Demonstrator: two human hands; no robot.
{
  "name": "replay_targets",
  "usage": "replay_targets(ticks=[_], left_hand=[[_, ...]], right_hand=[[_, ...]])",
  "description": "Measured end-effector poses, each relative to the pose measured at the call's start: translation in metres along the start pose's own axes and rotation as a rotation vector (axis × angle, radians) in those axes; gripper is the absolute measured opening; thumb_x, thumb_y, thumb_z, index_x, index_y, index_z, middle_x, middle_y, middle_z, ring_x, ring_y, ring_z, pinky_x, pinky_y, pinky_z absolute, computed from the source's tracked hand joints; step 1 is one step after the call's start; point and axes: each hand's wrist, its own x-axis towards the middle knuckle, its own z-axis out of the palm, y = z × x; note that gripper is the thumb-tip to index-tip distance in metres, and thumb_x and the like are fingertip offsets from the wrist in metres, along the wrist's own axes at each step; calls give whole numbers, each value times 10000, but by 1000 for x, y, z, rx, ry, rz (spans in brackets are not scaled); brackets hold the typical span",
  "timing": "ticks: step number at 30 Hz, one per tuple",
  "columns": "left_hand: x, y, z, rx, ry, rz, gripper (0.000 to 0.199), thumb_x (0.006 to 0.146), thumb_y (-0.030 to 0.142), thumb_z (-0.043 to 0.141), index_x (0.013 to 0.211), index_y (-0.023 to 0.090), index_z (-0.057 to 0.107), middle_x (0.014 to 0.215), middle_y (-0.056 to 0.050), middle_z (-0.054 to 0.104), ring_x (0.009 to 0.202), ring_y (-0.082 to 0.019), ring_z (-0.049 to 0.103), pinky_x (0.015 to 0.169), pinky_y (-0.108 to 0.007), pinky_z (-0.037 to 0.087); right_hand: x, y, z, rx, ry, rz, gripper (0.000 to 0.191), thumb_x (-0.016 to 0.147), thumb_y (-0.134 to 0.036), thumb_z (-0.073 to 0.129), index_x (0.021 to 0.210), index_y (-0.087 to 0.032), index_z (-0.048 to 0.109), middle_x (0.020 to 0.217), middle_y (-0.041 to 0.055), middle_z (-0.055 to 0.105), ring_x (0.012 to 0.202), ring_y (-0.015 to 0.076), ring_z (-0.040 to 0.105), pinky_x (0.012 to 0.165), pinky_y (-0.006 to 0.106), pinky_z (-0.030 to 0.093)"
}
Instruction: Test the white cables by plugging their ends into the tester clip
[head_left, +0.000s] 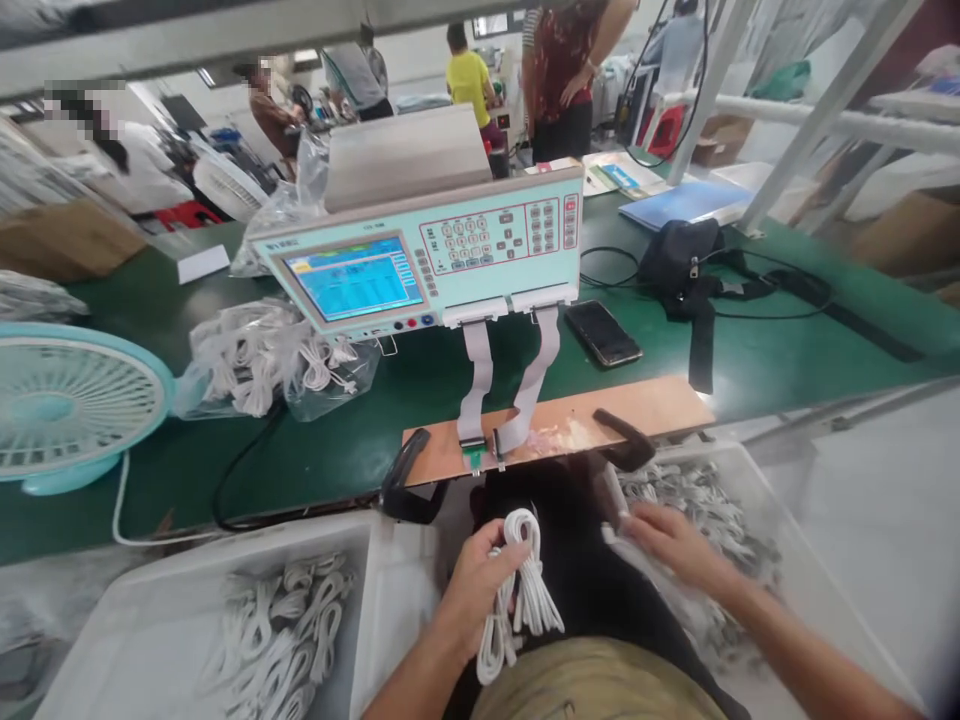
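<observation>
My left hand (484,570) is closed around coiled white cable bundles (534,585), whose loops and ends hang below the fingers over my lap. Off to the right, my right hand (667,540) is closed with its fingertips together at a white cable (616,535), blurred and only partly visible, by the near wall of the right bin. In front of both hands, a small green circuit board (474,458) with plug connectors sits at the edge of a wooden board (660,408). Grey ribbon cables (474,375) link it to a tester (495,245) with a lit screen.
Two black clamps (409,475) hold the wooden board to the green table (337,450). White bins, left (150,610) and right (795,530), contain many cable bundles. A blue fan (82,400), bagged cables (251,360), a phone (604,333) and a black bag (679,262) are on the table.
</observation>
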Motion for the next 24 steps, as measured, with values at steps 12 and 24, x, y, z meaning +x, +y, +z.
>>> replay_targets(ticks=[12, 24], left_hand=[[17, -9, 34, 626, -32, 329, 208, 798, 378, 540, 793, 178, 598, 604, 24, 541, 503, -100, 472, 423, -175, 335], [-5, -21, 25, 1017, 73, 432, 197, 673, 349, 676, 811, 217, 625, 770, -11, 638, 733, -200, 576, 685, -284, 396]], right_hand=[[-4, -52, 73, 595, -100, -53, 343, 811, -513, 503, 978, -216, 546, 810, 9, 550, 711, 163, 520, 632, 273, 440], [15, -43, 85, 627, 123, 88, 353, 849, -554, 393, 859, -211, 475, 604, -41, 442, 502, 117, 422, 448, 226, 344]])
